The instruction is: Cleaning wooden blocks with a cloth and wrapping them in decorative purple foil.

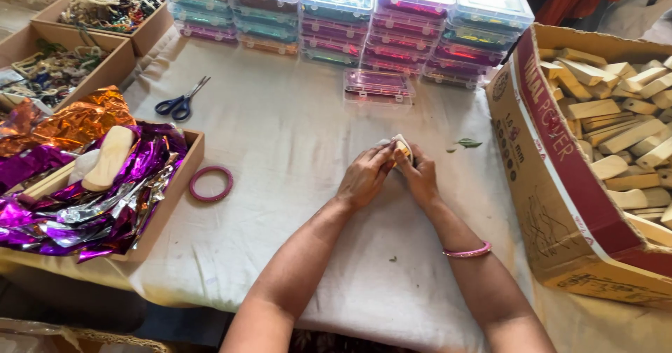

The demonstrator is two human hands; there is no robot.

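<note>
Both my hands are closed round one small pale block [401,148] out in the middle of the table [294,150], straight in front of me. My left hand [365,176] pinches it from the left, my right hand [418,174] from the right, fingertips meeting on top. Most of the block is hidden under my fingers, so I can't really tell which way its long side runs; only a pale corner with a bit of yellow pokes out on the far side. Neither hand is nearer, they're level on it.

The containers:
- The big carton [560,178] on my right is full of plain wooden blocks [616,115], closest to my right hand.
- The tray [171,199] on my left holds purple and silver foil [105,206] with a long wooden piece [108,158] lying on top. Orange foil [77,122] is behind it.
- Two boxes at the far left hold tangled trim [112,4].
- Clear plastic cases [336,17] are stacked along the far edge, with one lone case [379,87] in front of them.

Loose on the cloth are scissors [180,102], a pink ring [211,183] and a small leaf [469,143].
</note>
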